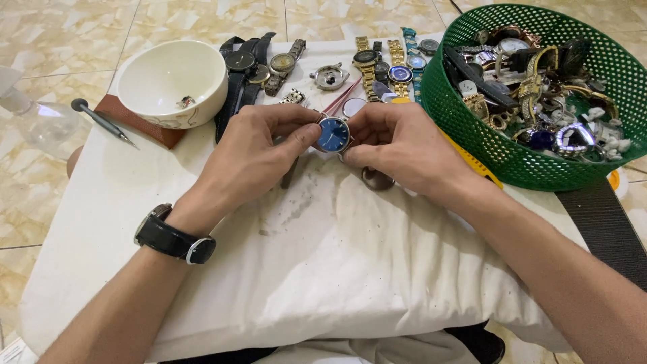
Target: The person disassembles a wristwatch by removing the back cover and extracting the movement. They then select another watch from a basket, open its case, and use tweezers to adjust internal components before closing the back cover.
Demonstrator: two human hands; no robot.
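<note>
Both of my hands hold a round watch with a blue dial [333,134] just above a white cloth-covered cushion [303,269]. My left hand [259,152] pinches the watch's left side, thumb on the case rim. My right hand [397,145] grips its right side with fingertips. A black-strapped wristwatch [174,240] is on my left wrist. A dark strap end hangs below the left fingers.
A white bowl [172,81] with a small part inside sits at the back left, beside a thin screwdriver [104,121]. Several watches [377,64] lie in a row behind my hands. A green mesh basket [472,128] full of watches stands at the right. Tiled floor surrounds the cushion.
</note>
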